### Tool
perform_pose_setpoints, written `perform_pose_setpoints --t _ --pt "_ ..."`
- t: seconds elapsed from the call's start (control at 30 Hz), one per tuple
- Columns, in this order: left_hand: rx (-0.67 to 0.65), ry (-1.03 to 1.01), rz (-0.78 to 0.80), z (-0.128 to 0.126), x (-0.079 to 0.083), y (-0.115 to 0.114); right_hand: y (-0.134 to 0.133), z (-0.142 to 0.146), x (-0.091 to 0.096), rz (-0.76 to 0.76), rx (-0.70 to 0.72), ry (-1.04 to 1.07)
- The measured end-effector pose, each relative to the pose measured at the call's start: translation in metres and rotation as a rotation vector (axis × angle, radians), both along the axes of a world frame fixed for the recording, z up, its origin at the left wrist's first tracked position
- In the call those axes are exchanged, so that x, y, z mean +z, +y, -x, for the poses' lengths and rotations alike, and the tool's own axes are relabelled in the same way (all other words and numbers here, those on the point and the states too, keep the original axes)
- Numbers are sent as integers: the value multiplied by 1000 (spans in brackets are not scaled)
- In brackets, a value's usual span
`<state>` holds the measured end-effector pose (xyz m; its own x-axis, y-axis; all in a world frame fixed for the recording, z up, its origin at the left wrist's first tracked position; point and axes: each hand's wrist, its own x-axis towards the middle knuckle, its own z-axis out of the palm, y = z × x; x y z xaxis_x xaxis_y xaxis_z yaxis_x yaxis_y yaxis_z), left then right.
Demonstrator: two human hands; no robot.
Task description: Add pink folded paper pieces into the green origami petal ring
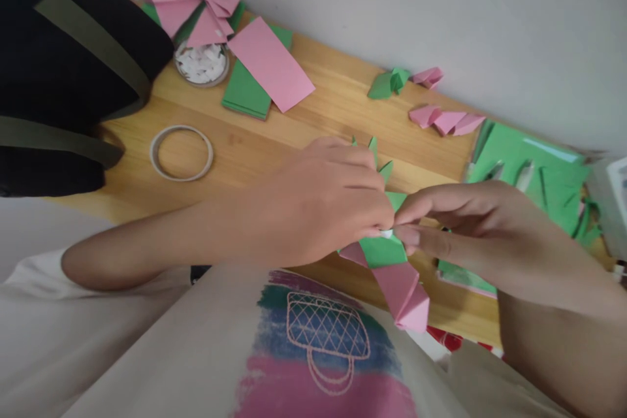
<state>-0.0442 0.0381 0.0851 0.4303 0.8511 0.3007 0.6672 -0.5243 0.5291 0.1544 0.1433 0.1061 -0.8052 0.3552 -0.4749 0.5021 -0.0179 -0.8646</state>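
My left hand (pixel 337 199) is closed over a folded green-and-pink paper model (pixel 389 258), with green pointed tips (pixel 386 171) showing beyond its knuckles. Pink folded paper hangs from the near end of the model, in front of my shirt. The thumb and forefinger of my right hand (pixel 470 228) are pinched together at the model's edge, touching it close to my left fingers. Between the two hands a small white piece (pixel 386 233) shows. The middle of the model is covered by my left hand, and I cannot tell exactly which part each fingertip grips.
A round dish (pixel 202 65) of white scraps and a tape ring (pixel 181 153) lie left. Behind are a pink paper strip (pixel 272 64) on green sheets and folded pink pieces (pixel 445 119). Green sheets (pixel 533 170) lie right. A black bag (pixel 63 46) occupies the left; the wall bounds the table.
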Motion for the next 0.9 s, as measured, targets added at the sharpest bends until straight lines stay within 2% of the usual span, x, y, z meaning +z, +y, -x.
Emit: perform_pose_setpoints --t 0.37,0.67,0.77,0.9 --pt "120 75 -137 -10 4 -19 -3 0 -4 37 36 -38" --pt "133 -10 -27 -11 5 -19 -9 1 1 -197 115 -29" --pt "128 4 -52 -11 4 -20 -11 1 3 -241 116 -46" --pt "113 57 -121 -11 3 -22 -12 2 3 -222 96 -41"
